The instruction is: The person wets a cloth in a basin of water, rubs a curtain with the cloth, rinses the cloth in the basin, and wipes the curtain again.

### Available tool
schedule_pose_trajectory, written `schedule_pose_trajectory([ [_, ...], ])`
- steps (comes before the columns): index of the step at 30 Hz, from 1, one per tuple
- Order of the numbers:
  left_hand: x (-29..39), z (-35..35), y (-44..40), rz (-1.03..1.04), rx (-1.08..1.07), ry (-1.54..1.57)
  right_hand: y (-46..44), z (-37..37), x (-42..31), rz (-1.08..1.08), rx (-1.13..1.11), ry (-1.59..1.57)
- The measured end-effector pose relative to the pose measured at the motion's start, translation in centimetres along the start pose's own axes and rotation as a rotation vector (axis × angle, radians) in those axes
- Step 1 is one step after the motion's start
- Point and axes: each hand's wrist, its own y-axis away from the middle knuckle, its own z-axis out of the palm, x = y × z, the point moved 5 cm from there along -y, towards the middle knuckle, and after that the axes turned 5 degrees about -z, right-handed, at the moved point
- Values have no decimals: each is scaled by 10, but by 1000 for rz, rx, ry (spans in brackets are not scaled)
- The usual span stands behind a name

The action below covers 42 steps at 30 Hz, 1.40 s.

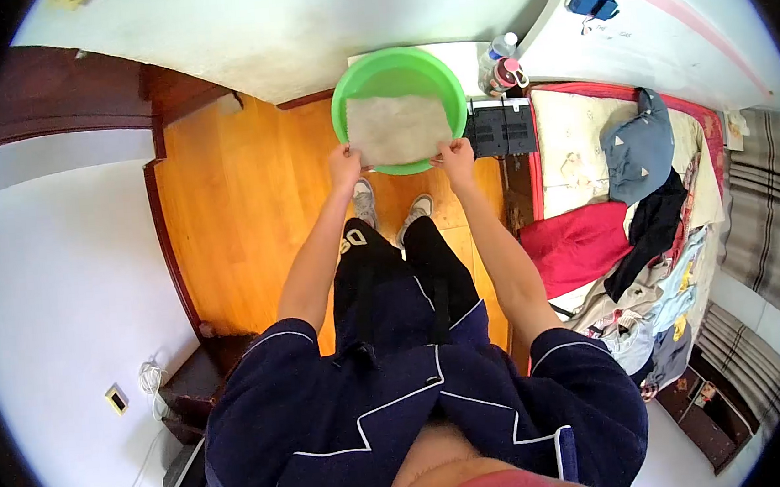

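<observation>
A greyish-beige cloth [398, 130] is stretched out flat between my two hands, over the near part of a green basin [397, 63]. My left hand [345, 166] pinches its near left corner. At the near right corner, my right hand [455, 160] grips the cloth in the same way. Both hands are level with the basin's near rim. The cloth hides much of the basin's inside, so what lies under it cannot be made out.
Right of the basin are a black box-shaped device [502, 127], a clear bottle [500, 49] and a red-lidded bottle [507, 75]. A bed [573, 172] with strewn clothes, including a red garment [578, 245], lies to the right. My shoes [364, 202] stand on the wooden floor [233, 228].
</observation>
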Motion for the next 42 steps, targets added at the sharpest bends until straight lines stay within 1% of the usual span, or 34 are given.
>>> schedule_pose_trajectory([
  [2, -23, -2, -23, 123, -85, -514, -7, -8, 27, -16, 64, 335],
  [3, -21, 1, -21, 115, -87, -516, -7, -9, 26, -8, 65, 337],
  [5, 13, 15, 5, 551, 107, -813, 6, -2, -3, -354, 39, 767],
  [6, 12, 20, 2, 544, 101, -816, 2, -1, 3, -345, 40, 770],
  [8, 7, 36, -9, 530, -68, -829, -8, 15, 10, -511, -65, 823],
  [9, 2, 42, -16, 527, -68, -831, -12, 21, 9, -509, -65, 822],
  [11, 0, 59, -28, 717, -47, -978, -21, 40, 9, -529, -182, 864],
  [12, -1, 64, -38, 721, -46, -976, -30, 47, 15, -532, -180, 864],
  [14, -6, 77, -58, 754, -116, -1092, -43, 62, 21, -762, -154, 963],
  [15, -8, 81, -67, 757, -118, -1089, -52, 66, 24, -763, -151, 966],
  [17, -16, 87, -80, 861, -161, -1249, -64, 77, 38, -809, -285, 1157],
  [18, -19, 86, -86, 859, -165, -1250, -67, 78, 40, -805, -285, 1158],
  [20, -28, 86, -97, 838, -166, -1369, -70, 80, 42, -853, -283, 1214],
  [24, -36, 83, -110, 878, -157, -1316, -89, 80, 51, -866, -335, 1235],
  [26, -35, 84, -113, 883, -150, -1241, -98, 79, 54, -763, -344, 1225],
  [27, -36, 84, -116, 880, -153, -1245, -102, 78, 55, -759, -345, 1222],
  [29, -41, 85, -124, 811, -194, -1375, -109, 77, 60, -648, -374, 1280],
  [30, -44, 84, -128, 812, -194, -1376, -110, 76, 60, -648, -373, 1279],
  [32, -41, 86, -129, 972, -82, -1403, -112, 76, 52, -690, -341, 1326],
  [33, -30, 87, -125, 980, -76, -1399, -112, 78, 42, -699, -335, 1327],
  [35, -24, 87, -121, 625, -309, -1414, -115, 74, 38, -307, -408, 1366],
  [36, -24, 87, -120, 631, -310, -1416, -114, 72, 37, -309, -402, 1364],
  [38, -17, 80, -120, 634, -200, -1003, -116, 65, 27, -428, -186, 934],
  [39, -9, 82, -113, 637, -202, -1006, -110, 67, 16, -427, -182, 931],
  [41, -2, 81, -104, 388, -217, -644, -96, 69, -1, -326, -179, 650],
  [42, 2, 85, -97, 386, -221, -642, -89, 72, -1, -324, -176, 653],
])
